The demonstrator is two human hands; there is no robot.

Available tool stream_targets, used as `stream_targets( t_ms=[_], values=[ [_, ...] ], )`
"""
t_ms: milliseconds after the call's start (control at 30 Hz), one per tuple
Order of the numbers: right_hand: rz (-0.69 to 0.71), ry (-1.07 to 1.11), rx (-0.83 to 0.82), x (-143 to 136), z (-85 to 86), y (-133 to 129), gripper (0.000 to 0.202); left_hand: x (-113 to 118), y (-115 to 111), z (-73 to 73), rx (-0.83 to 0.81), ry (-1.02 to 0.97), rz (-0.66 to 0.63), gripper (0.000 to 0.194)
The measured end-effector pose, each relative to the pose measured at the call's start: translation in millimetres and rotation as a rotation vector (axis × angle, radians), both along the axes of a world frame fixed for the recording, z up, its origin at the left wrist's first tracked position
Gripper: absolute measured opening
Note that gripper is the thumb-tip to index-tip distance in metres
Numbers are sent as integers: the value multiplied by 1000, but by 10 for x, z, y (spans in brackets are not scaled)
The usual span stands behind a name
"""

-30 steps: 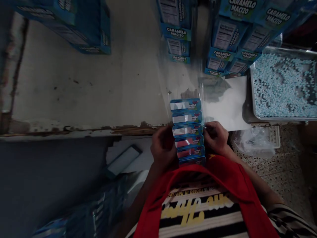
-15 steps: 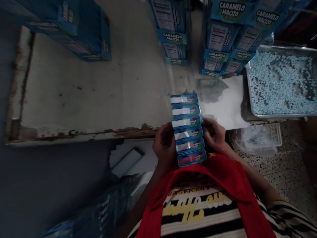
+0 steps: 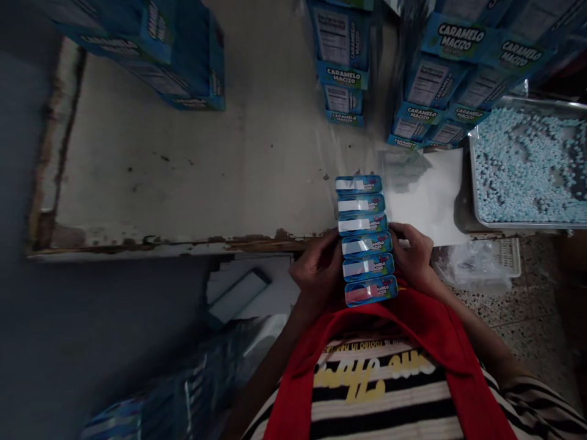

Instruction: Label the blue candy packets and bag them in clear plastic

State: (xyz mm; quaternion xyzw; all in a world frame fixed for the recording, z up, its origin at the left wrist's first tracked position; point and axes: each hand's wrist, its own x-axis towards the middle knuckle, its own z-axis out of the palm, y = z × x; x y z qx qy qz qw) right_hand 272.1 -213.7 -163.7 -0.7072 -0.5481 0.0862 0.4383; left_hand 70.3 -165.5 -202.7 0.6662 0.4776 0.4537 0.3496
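Observation:
A row of several small blue candy packs (image 3: 365,244), lettered "Caramelo Macizo" and joined side by side under shiny clear film, runs from the table edge toward my body. My left hand (image 3: 318,264) grips its left side, fingers curled in against the packs. On the opposite side my right hand (image 3: 414,252) is closed at the edge of the row, thumb and fingers pinched together. The fingertips of both hands are partly hidden by the packs. Behind the near end of the row lies a red apron (image 3: 422,324).
On the worn white table (image 3: 183,183) stand blue display boxes at the left (image 3: 192,67), middle (image 3: 342,79) and right (image 3: 422,85). A metal tray (image 3: 527,225) holds pale blue candies. White paper (image 3: 443,183) lies beside it. Below are a plastic basket (image 3: 516,256) and a phone-like slab (image 3: 241,296).
The view has shifted, so the table and boxes appear farther right. Both hands keep hold of the candy row, with little other movement visible.

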Motion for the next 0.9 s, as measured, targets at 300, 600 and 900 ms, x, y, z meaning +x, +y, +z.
stream_targets(
  t_ms=[300,600,900],
  values=[
    [184,-253,55,112,125,-97,15,-77,133,-17,85,111,34,15],
    [283,-193,19,161,135,-170,11,-82,133,-123,54,109,-9,13],
    [320,-296,-24,191,165,-402,13,-58,-50,-51,115,125,-39,17]
  ],
)
